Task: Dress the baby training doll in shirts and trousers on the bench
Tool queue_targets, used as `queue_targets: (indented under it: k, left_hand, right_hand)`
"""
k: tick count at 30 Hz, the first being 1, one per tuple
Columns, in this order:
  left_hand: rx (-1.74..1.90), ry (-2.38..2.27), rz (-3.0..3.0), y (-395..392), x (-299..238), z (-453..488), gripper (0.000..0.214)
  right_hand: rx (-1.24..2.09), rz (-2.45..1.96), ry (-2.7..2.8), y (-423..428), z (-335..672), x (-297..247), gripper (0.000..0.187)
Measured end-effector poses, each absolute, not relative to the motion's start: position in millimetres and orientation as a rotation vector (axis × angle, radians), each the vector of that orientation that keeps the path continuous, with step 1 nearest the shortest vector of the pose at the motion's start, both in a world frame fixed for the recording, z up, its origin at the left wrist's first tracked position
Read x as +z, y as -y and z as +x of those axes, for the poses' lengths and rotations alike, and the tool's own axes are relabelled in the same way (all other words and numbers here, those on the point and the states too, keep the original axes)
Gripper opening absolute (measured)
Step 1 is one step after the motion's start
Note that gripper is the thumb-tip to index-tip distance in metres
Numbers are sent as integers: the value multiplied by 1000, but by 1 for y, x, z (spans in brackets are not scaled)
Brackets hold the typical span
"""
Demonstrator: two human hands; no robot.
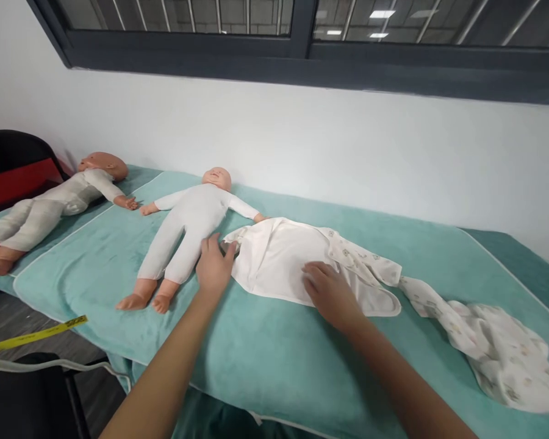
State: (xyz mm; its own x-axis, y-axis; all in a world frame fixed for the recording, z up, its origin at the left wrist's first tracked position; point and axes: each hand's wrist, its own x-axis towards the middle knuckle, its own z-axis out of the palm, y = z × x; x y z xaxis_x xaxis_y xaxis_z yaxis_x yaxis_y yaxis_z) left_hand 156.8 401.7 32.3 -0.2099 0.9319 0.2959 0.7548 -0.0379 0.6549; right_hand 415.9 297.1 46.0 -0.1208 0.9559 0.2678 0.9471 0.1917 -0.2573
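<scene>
A teal terry-cloth pad (302, 366) covers the long table, its near edge cut off by the frame. On it lies a patterned cream muslin cloth (507, 353), bunched toward the right. Left of centre lies a bald baby doll in a white bodysuit (187, 225), face up; a second doll in a grey-white suit (50, 210) lies further left, its feet partly cropped. Between doll and muslin sits a plain white folded baby garment (274, 256) — its far layers hard to make out. The left hand (214, 265) pinches the garment's left corner, beside the doll's leg. The right hand (329, 292) presses flat on it, fingers spread — gripping nothing.
</scene>
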Motion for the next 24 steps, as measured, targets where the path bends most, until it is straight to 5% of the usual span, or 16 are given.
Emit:
queue_targets:
  k: [4, 8, 16, 24]
  left_hand:
    - [1176, -1971, 1728, -417, 25, 155, 37]
    - [1517, -1789, 1802, -413, 20, 153, 52]
    - [983, -1801, 2278, -408, 21, 168, 33]
    - [966, -1875, 2164, -407, 25, 166, 32]
  right_hand:
    - [81, -1929, 2108, -364, 384, 34, 48]
    - [78, -1980, 2152, -387, 373, 23, 58]
    - [-172, -1826, 1812, -330, 456, 31, 40]
    - [-81, -2328, 1575, -286, 589, 31, 38]
